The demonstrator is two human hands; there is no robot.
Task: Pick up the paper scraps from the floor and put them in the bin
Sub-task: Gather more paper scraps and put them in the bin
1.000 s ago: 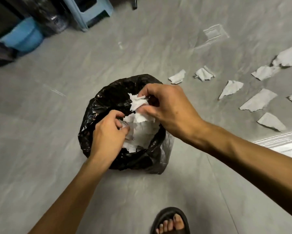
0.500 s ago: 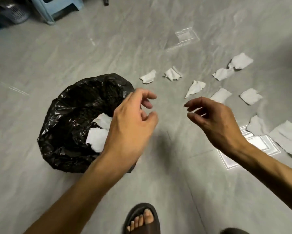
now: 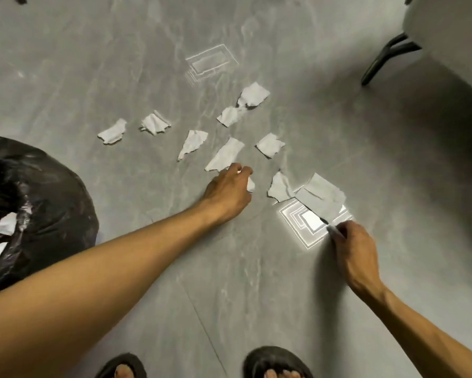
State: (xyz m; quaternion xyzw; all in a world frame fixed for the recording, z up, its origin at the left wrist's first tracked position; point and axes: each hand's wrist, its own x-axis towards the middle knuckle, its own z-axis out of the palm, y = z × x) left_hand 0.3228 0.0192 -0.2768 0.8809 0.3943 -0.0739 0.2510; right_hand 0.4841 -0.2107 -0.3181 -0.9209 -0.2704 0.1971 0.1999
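Note:
Several torn white paper scraps lie on the grey floor, among them a long scrap (image 3: pixel 225 155) and a large folded scrap (image 3: pixel 320 196). My left hand (image 3: pixel 228 190) is down on the floor just below the long scrap, fingers curled around a small scrap (image 3: pixel 250 184). My right hand (image 3: pixel 352 248) pinches the near edge of the large folded scrap where it lies on a bright light reflection. The bin (image 3: pixel 38 203), lined with a black bag, stands at the left edge with white paper inside.
A chair leg (image 3: pixel 385 60) and a pale seat stand at the top right. My two sandalled feet (image 3: pixel 277 362) are at the bottom edge. Ceiling light reflections (image 3: pixel 211 62) show on the glossy tiles.
Both hands left the bin and dropped to the floor on the right. The left hand has closed on a small scrap and the right on the large one. The view swung right.

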